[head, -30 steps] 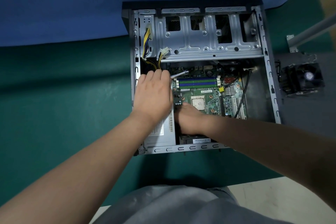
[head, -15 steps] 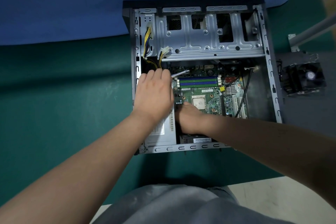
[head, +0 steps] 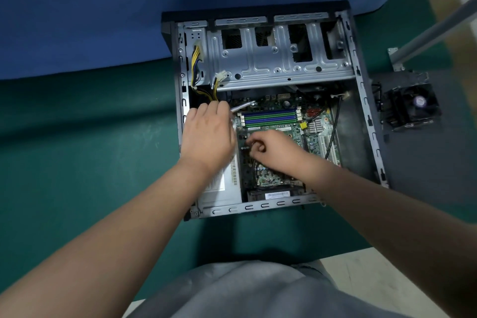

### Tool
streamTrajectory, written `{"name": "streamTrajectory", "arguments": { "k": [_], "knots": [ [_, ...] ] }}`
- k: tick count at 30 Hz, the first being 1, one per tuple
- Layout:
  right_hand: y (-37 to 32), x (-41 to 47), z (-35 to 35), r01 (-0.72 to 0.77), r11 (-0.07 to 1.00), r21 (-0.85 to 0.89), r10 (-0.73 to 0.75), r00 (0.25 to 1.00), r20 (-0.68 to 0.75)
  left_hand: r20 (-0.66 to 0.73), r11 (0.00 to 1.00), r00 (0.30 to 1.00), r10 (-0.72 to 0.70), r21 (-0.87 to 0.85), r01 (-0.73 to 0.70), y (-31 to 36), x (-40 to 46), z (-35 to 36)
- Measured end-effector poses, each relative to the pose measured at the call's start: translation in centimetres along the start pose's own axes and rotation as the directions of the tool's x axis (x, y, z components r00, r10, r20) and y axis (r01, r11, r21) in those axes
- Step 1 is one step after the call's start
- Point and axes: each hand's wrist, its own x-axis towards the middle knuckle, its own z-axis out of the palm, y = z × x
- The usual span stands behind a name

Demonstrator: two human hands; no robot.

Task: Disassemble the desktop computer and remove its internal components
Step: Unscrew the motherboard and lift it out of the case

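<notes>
The desktop computer case (head: 271, 111) is laid on its side, opened upward, so the motherboard (head: 278, 121) is accessible. The left hand (head: 206, 137) is rested over the power supply (head: 222, 183) beside the motherboard, fingers bent toward the yellow cables (head: 210, 90); its grip cannot be told. The right hand (head: 271, 148) is curled over the board, apparently pinching something small. The removed cooler fan (head: 413, 106) is placed outside the case.

Open desktop case (head: 361, 121) lies flat (green motherboard (head: 273, 121) still inside).

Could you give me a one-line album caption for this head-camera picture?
Both hands work inside an open computer case: the left hand by yellow cables, the right hand over the motherboard.
</notes>
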Motion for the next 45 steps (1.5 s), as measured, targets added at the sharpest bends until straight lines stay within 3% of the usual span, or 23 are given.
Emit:
{"name": "streamTrajectory", "arguments": {
  "k": [7,12,16,21,24,29,37,42,45],
  "knots": [
    [0.8,-6.3,-3.5,0.009,0.968,0.251,0.073,0.946,-0.316,-0.029,0.996,0.999,0.015,-0.084,-0.018,0.2,-0.3,-0.4],
    [2.6,-12.3,-5.5,0.099,0.877,0.470,0.171,0.850,-0.498,-0.119,0.971,0.993,0.008,-0.234,-0.036,2.2,-1.9,-1.2],
    [5.9,-16.4,-7.0,0.166,0.802,0.574,0.309,0.706,-0.637,-0.023,0.914,0.999,0.048,-0.401,-0.053,7.8,-4.3,-0.4],
    [12.2,-18.7,-8.0,0.098,0.746,0.659,0.477,0.612,-0.631,0.086,0.841,0.996,0.038,-0.540,0.015,13.9,-5.6,1.9],
    [16.3,-18.7,-7.2,-0.047,0.738,0.673,0.546,0.627,-0.555,0.099,0.843,0.995,0.032,-0.537,0.026,16.4,-5.0,2.7],
    [21.0,-16.7,-5.4,-0.252,0.806,0.535,0.519,0.735,-0.436,0.112,0.895,0.993,-0.036,-0.439,0.082,18.6,-4.4,4.0],
    [23.5,-13.4,-4.8,-0.334,0.930,0.154,0.367,0.864,-0.345,0.091,0.933,0.987,-0.132,-0.325,0.154,18.7,-4.8,4.5],
    [23.4,-13.7,-5.1,-0.303,0.924,0.235,0.372,0.858,-0.354,0.120,0.895,0.972,-0.201,-0.381,0.232,19.0,-4.9,4.0],
    [22.2,-14.8,-6.6,-0.222,0.894,0.390,0.388,0.817,-0.426,0.157,0.753,0.941,-0.298,-0.568,0.333,19.4,-4.7,3.1]
  ]
}}
